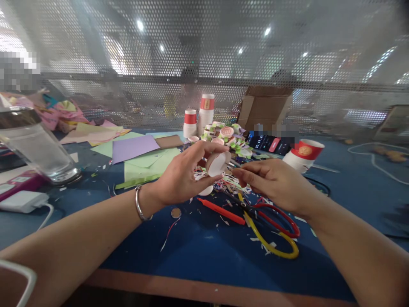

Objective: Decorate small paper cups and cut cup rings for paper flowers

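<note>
My left hand, with a silver bangle on its wrist, holds a small white paper-cup piece between thumb and fingers above the blue table. My right hand is closed in a pinch right beside that piece, its fingertips touching or almost touching the piece's edge; what it pinches is too small to make out. Below the hands lie a red craft knife and large scissors with red and yellow handles, among paper scraps.
Red-and-white paper cups stand at the back, one lies tipped at the right. Finished cup flowers, coloured paper sheets, a glass, a phone, a cardboard box and a mesh screen surround the workspace.
</note>
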`<state>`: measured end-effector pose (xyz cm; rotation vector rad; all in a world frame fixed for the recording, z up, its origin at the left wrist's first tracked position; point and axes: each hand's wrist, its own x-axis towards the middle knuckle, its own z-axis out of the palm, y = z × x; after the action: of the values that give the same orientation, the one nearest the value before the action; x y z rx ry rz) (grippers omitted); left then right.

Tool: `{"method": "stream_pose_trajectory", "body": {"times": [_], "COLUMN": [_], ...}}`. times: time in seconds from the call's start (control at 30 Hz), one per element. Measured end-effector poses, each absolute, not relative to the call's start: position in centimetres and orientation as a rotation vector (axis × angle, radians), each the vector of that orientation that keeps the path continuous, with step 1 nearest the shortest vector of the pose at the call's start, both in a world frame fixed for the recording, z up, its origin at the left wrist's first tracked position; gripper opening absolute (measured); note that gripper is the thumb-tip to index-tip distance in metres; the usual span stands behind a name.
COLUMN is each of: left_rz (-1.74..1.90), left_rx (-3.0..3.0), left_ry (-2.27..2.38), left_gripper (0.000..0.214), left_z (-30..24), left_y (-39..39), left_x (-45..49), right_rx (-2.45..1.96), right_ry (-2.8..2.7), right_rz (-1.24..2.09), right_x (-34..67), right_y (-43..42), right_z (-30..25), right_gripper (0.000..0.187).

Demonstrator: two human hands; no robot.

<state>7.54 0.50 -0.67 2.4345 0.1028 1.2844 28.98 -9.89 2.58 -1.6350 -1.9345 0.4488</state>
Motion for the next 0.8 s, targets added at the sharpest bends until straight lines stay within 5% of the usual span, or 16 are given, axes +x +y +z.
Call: {"method": "stream_pose_trajectory", "body": {"times": [0.8], "left_rz": [0.947], "left_rx": [1.857], "left_ry": [0.114], "left_gripper": [0.058], "left_z": [-0.8], "left_y": [1.9], "left_x": [7.9], "right_rx": [-1.695], "right_ry": [-1.91], "right_rz": [0.541], "right_x": [29.2], "right_y": [-9.6], "right_z": [2.1], "right_gripper": [0.063]}}
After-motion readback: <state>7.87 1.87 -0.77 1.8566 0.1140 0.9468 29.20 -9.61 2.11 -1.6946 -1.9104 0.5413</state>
